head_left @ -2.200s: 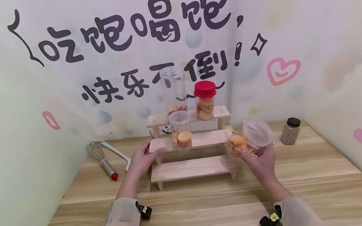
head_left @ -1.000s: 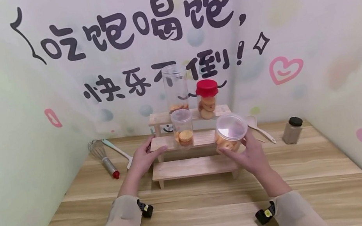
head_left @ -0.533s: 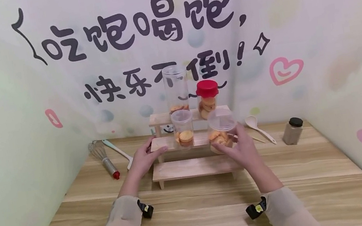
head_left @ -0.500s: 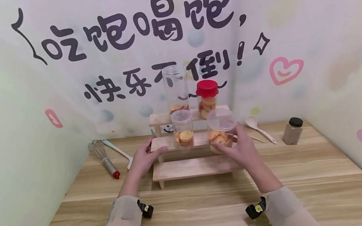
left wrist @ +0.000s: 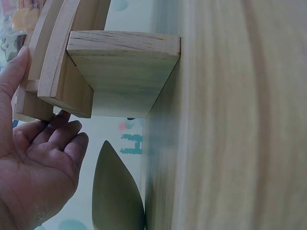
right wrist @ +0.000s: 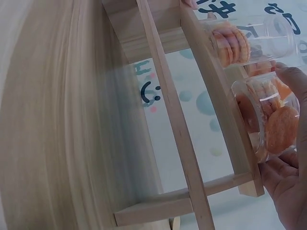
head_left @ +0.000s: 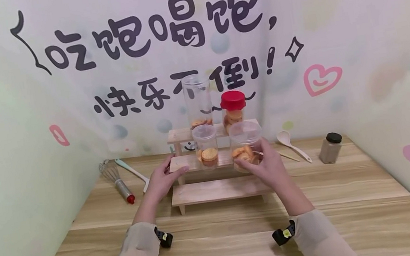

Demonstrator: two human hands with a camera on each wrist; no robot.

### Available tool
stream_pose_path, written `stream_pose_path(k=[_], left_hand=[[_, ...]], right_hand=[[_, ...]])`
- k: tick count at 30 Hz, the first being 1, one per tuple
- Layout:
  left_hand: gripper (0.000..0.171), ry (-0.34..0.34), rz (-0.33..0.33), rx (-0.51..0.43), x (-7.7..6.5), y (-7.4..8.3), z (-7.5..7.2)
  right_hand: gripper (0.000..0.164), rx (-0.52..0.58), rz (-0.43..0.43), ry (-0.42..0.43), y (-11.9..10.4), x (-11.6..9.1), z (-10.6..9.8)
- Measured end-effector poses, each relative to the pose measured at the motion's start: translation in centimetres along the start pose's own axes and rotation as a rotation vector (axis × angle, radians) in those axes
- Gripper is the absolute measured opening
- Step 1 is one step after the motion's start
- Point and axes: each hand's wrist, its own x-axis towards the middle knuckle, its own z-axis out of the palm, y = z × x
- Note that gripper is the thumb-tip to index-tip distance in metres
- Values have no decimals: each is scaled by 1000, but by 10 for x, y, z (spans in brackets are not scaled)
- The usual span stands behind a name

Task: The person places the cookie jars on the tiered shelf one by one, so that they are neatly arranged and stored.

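Observation:
My right hand point(head_left: 269, 165) grips a wide clear jar of cookies point(head_left: 245, 150) with a translucent lid, at the right end of the middle shelf. In the right wrist view the base of this cookie jar point(right wrist: 271, 117) is right at the shelf board, fingers and thumb around its sides. My left hand point(head_left: 162, 180) holds the left end of the wooden three-tier stand point(head_left: 218, 189), thumb on top and fingers behind the middle board. A narrower lidded jar of cookies point(head_left: 207, 148) stands on that same board, left of the held one.
On the top shelf stand a tall clear canister point(head_left: 198, 100) and a red-lidded cookie jar point(head_left: 233, 107). A whisk point(head_left: 117, 182) and a pale-handled utensil point(head_left: 131, 173) lie left. To the right are a white spoon point(head_left: 292, 145) and a black-capped jar point(head_left: 331, 148).
My right hand has carried the wide cookie jar leftward from beyond the stand's right end and turned it upright over the middle shelf. The left hand has kept its hold on the stand.

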Motion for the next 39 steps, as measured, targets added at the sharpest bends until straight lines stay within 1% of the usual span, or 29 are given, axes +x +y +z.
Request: stream_pose_path(k=[5, 10, 17, 28, 39], left_hand=[[98, -2, -2, -13, 1, -1, 0], [98, -2, 2, -14, 1, -1, 0], [97, -1, 7, -15, 1, -1, 0], [98, -3, 7, -17, 2, -2, 1], [99, -3, 14, -18, 3, -4, 0]], right_hand=[[74, 10, 7, -5, -3, 1, 3], [74, 11, -4, -7, -4, 3, 6], [75, -8, 21, -10, -3, 6, 10], [75, 7, 7, -13, 1, 5, 11], [76, -49, 23, -19, -1, 6, 13]])
